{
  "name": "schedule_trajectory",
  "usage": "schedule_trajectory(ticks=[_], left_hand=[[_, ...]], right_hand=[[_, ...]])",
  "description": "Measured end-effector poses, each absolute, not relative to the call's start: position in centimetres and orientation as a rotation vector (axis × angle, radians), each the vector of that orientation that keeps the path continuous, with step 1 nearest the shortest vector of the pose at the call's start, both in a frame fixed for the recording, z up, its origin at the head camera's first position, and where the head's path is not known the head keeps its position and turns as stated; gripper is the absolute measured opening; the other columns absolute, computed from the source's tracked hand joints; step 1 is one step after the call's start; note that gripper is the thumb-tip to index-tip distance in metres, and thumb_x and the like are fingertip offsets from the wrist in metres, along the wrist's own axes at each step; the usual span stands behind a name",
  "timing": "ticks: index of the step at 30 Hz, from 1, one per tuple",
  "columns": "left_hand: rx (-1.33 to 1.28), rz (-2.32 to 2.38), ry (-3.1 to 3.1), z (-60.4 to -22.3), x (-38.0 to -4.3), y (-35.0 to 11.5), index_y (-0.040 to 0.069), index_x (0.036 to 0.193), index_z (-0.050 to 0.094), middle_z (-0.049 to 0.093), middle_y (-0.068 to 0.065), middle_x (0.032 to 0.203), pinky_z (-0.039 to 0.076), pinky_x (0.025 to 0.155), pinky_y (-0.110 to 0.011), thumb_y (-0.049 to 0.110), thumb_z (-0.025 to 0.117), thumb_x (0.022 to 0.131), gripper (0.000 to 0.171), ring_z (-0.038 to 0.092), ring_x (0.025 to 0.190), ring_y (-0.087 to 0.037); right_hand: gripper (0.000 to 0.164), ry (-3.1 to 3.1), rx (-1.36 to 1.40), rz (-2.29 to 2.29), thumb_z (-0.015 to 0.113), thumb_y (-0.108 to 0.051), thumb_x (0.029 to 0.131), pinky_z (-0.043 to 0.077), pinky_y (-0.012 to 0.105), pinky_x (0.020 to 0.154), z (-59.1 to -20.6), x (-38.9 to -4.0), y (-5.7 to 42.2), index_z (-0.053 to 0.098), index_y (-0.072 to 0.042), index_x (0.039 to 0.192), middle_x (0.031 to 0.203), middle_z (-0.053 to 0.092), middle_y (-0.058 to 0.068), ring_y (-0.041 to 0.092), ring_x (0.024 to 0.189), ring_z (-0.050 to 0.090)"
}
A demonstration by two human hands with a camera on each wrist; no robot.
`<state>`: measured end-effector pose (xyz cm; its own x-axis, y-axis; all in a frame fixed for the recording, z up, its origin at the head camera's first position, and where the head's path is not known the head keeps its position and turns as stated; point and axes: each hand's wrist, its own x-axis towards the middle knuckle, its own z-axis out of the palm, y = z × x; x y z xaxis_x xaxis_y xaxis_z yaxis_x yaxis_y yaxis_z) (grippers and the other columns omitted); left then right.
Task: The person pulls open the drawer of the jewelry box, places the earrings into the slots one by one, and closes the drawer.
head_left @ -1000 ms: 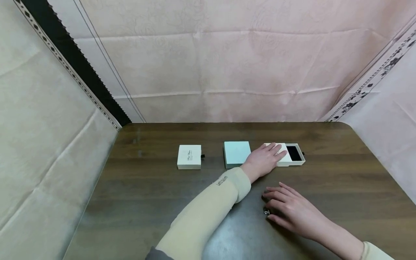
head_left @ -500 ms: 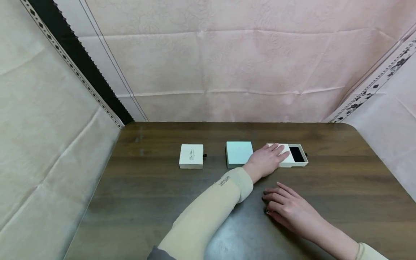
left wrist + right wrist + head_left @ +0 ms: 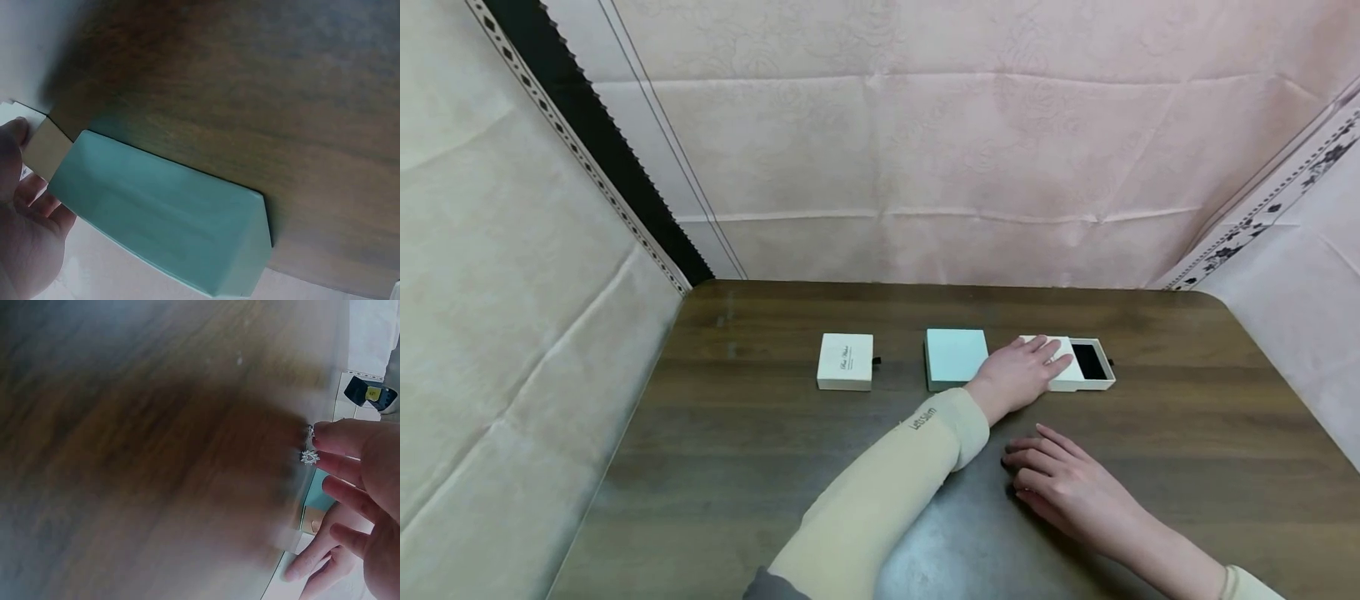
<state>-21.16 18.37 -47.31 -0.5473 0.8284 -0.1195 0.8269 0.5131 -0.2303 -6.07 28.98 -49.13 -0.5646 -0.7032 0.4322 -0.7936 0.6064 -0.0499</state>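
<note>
My left hand (image 3: 1017, 372) holds the sleeve of a white drawer-style jewelry box (image 3: 1062, 354), its fingers lying across the top. In the left wrist view, the thumb is at one side of the box (image 3: 49, 150) and the other fingers at the opposite side. The drawer is partly out to the right and shows a black insert (image 3: 1087, 362). Nearer the person, my right hand (image 3: 1075, 492) is low over the table. Its thumb and index finger pinch a sparkling silver ring (image 3: 309, 456), which the hand hides in the head view.
A light-blue box (image 3: 955, 357) stands just left of the held box. Farther left is a closed white box (image 3: 846, 360) with small print and a black pull tab. All stand on a brown wooden table (image 3: 715, 467) with cloth hanging around it.
The whole head view has shifted slightly. Both hands and the boxes keep about the same places on the table. The ring, glimpsed under the right hand earlier, is now hidden in the head view.
</note>
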Motion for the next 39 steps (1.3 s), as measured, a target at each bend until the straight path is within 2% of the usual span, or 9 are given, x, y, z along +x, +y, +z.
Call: schedule_trajectory(ticks=[5, 9, 15, 27, 30, 32, 33, 35, 39], left_hand=[[-1.496, 0.442, -2.726, -47.3, -21.1, 18.5, 0.034, 0.173, 0.016, 0.019, 0.007, 0.179, 0.026, 0.128, -0.027, 0.046, 0.04, 0.116, 0.063, 0.018, 0.164, -0.011], [-1.494, 0.448, -2.71, -47.3, -21.2, 18.5, 0.034, 0.173, 0.018, 0.02, 0.007, 0.178, 0.027, 0.128, -0.027, 0.047, 0.04, 0.116, 0.062, 0.02, 0.163, -0.011], [-1.494, 0.406, -2.7, -47.3, -21.3, 18.3, 0.034, 0.172, 0.022, 0.024, 0.006, 0.177, 0.03, 0.127, -0.028, 0.045, 0.041, 0.116, 0.06, 0.023, 0.162, -0.012], [-1.486, 0.408, -2.687, -47.2, -21.1, 18.1, 0.034, 0.172, 0.023, 0.024, 0.006, 0.177, 0.029, 0.127, -0.028, 0.042, 0.043, 0.116, 0.06, 0.024, 0.162, -0.012], [-1.485, 0.405, -2.693, -47.2, -21.1, 18.2, 0.035, 0.172, 0.022, 0.024, 0.007, 0.177, 0.028, 0.128, -0.027, 0.044, 0.043, 0.116, 0.061, 0.023, 0.163, -0.012], [-1.486, 0.408, -2.694, -47.3, -21.2, 18.3, 0.035, 0.172, 0.021, 0.023, 0.007, 0.177, 0.028, 0.128, -0.027, 0.045, 0.044, 0.115, 0.062, 0.023, 0.163, -0.011], [-1.486, 0.41, -2.696, -47.3, -21.2, 18.3, 0.035, 0.172, 0.021, 0.023, 0.007, 0.177, 0.027, 0.128, -0.027, 0.046, 0.044, 0.115, 0.062, 0.022, 0.163, -0.011], [-1.489, 0.413, -2.693, -47.4, -21.2, 18.5, 0.035, 0.172, 0.021, 0.023, 0.007, 0.177, 0.027, 0.128, -0.027, 0.046, 0.043, 0.115, 0.062, 0.022, 0.163, -0.011], [-1.492, 0.416, -2.693, -47.5, -21.3, 18.5, 0.035, 0.172, 0.021, 0.024, 0.007, 0.177, 0.027, 0.128, -0.027, 0.046, 0.043, 0.116, 0.061, 0.022, 0.163, -0.011]], right_hand=[[0.042, -2.495, 1.202, 0.371, 0.044, -0.032, 0.116, 0.014, 0.033, 0.133, -48.7, -5.9, 29.0, 0.078, -0.013, 0.098, 0.115, 0.076, 0.002, 0.029, 0.115, 0.07], [0.048, -2.509, 1.169, 0.427, 0.04, -0.037, 0.117, 0.016, 0.033, 0.132, -47.9, -5.9, 29.5, 0.075, -0.015, 0.094, 0.116, 0.076, 0.005, 0.03, 0.114, 0.07], [0.046, -2.479, 1.076, 0.462, 0.043, -0.042, 0.116, 0.019, 0.031, 0.131, -46.3, -6.8, 31.3, 0.071, -0.019, 0.088, 0.115, 0.077, 0.008, 0.032, 0.113, 0.069], [0.048, -2.501, 0.9, 0.523, 0.046, -0.051, 0.113, 0.02, 0.021, 0.128, -44.6, -9.4, 35.6, 0.072, -0.019, 0.09, 0.119, 0.075, 0.01, 0.032, 0.113, 0.064], [0.028, -2.532, 0.87, 0.518, 0.062, -0.038, 0.11, 0.019, 0.02, 0.128, -44.2, -9.9, 36.5, 0.073, -0.019, 0.092, 0.123, 0.073, 0.012, 0.033, 0.114, 0.064], [0.01, -2.559, 0.845, 0.505, 0.076, -0.02, 0.101, 0.018, 0.019, 0.127, -43.8, -10.3, 37.0, 0.073, -0.02, 0.092, 0.126, 0.072, 0.014, 0.035, 0.114, 0.064], [0.013, -2.571, 0.833, 0.491, 0.081, -0.011, 0.094, 0.017, 0.018, 0.127, -43.7, -10.4, 37.2, 0.073, -0.021, 0.092, 0.127, 0.071, 0.014, 0.037, 0.115, 0.064], [0.031, -2.592, 0.806, 0.468, 0.086, 0.004, 0.081, 0.02, 0.013, 0.123, -43.4, -10.7, 37.5, 0.072, -0.022, 0.091, 0.129, 0.071, 0.014, 0.037, 0.115, 0.064], [0.038, -2.618, 0.766, 0.421, 0.089, 0.008, 0.073, 0.034, 0.012, 0.103, -43.0, -11.5, 38.0, 0.072, -0.023, 0.089, 0.129, 0.071, 0.012, 0.034, 0.114, 0.064]])
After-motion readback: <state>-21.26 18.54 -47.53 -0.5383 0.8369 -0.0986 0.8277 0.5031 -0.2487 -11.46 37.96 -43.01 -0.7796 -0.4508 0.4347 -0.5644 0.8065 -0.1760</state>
